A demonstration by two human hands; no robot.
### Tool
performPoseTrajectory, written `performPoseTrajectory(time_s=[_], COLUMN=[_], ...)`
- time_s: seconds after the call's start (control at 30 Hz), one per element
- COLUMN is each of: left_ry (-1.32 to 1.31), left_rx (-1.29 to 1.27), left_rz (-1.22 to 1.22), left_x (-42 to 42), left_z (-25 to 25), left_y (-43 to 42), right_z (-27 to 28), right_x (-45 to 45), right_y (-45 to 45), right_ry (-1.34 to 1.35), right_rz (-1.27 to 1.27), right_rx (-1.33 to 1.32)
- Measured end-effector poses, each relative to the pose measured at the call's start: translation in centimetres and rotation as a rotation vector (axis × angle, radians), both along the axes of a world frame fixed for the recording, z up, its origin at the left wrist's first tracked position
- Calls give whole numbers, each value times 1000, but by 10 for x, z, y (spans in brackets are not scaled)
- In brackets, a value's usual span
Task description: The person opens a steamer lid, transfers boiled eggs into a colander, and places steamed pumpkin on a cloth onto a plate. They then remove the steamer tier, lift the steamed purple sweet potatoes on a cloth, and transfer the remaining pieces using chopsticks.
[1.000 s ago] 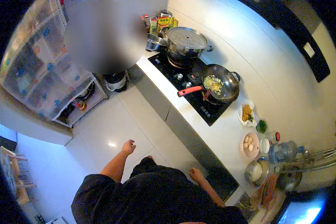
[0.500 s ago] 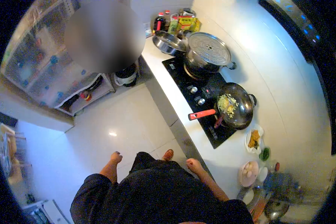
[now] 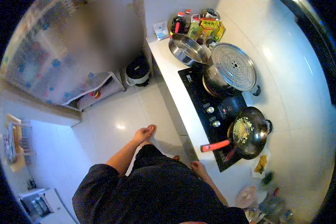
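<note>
Bent at the elbow, my left arm reaches forward over the tiled floor; my left hand (image 3: 143, 135) is loosely closed, with nothing visible in it. My right hand (image 3: 198, 168) hangs beside the counter's front edge, its fingers curled in and no object showing. Nearest to it on the counter is a black wok (image 3: 258, 136) with a red handle (image 3: 215, 146). Chopped pale-yellow pieces (image 3: 243, 130) lie in the wok, and a utensil, partly hard to make out, rests among them. The wok sits on a black cooktop (image 3: 198, 98) with silver knobs.
A steamer pot (image 3: 234, 66) stands on the cooktop's far burner, beside a steel pan (image 3: 188, 50). Bottles (image 3: 179, 24) and packets crowd the corner. A plate of brown food (image 3: 260, 167) and a pink bowl (image 3: 246, 196) lie nearer. A bin (image 3: 138, 72) stands by a covered shelf (image 3: 56, 74).
My view has shifted, so the cooktop and wok sit lower and further right. My left hand has swung forward, and a foot has stepped ahead. My right hand is closer to the counter edge.
</note>
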State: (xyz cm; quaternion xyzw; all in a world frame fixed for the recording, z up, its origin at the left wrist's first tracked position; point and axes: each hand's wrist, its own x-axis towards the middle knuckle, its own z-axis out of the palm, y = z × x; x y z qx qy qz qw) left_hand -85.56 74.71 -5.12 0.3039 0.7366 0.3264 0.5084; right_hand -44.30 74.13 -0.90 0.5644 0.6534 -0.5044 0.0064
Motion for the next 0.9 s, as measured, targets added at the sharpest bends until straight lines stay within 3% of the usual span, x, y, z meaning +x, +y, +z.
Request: performPoseTrajectory(time_s=[0.03, 0.1, 0.17, 0.27, 0.4, 0.43, 0.53, 0.57, 0.63, 0.67, 0.77, 0.8, 0.83, 0.87, 0.9], left_ry=[-73, -100, -327, -492, -735, -761, -769, -800, -850, -812, -801, -785, -481, -502, -563], left_rx=[22, 139, 159, 178, 243, 220, 133, 58, -91, -57, 96, 198, 328, 360, 321], left_rz=[-37, -156, -216, -210, -62, -11, -26, -48, -87, -57, 99, 197, 324, 562, 797], left_x=[-1, -16, -34, -49, -56, -53, -49, -48, -50, -53, -80, -102, -129, -160, -200], left_z=[27, 27, 24, 25, 21, 14, 5, -2, -5, 0, 9, 11, -13, -7, -41], left_y=[33, 92, 157, 253, 373, 398, 439, 443, 447, 445, 430, 423, 422, 410, 400], right_z=[4, 15, 28, 31, 91, 84, 53, -9, -1, 4, 38, 39, 39, 39, 57], right_x=[-5, -24, -46, -73, -140, -142, -139, -112, -118, -124, -149, -151, -154, -157, -164], right_y=[-1, -1, -7, -21, -14, -25, -65, -113, -120, -121, -86, -76, -68, -57, -38], right_ry=[-34, -73, -84, 126, -29, -7, 40, -78, 43, 109, -124, -59, 8, 77, 160], right_rz=[-94, -272, -436, -680, -795, -865, -767, -654, -824, -908, -780, -849, -917, -981, -987], right_rx=[-33, -107, -199, -295, -277, -311, -191, -101, -196, -242, -258, -270, -283, -294, -278])
